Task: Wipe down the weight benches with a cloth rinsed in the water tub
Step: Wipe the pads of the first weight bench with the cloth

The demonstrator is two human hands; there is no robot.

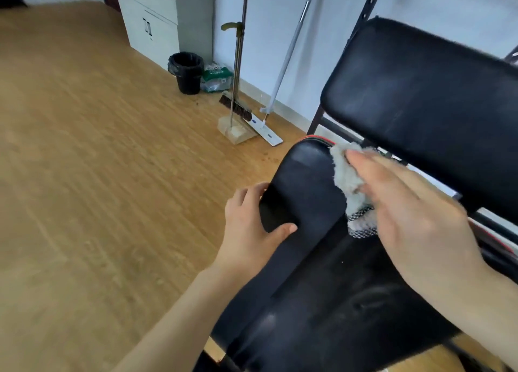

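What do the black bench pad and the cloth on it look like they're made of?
The bench pad is likely vinyl or faux leather over padding: smooth and black, with a dull sheen, soft highlights and rounded edges. The cloth looks like microfibre or terry: off-white with a fuzzy, tufted pile. A black-and-white mesh-like patch shows at its lower end, so it may be two-sided.

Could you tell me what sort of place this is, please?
Probably a small gym or workout room: a black padded bench, a metal upright with adjustment holes behind it, and a broom and mop leaning on the wall.
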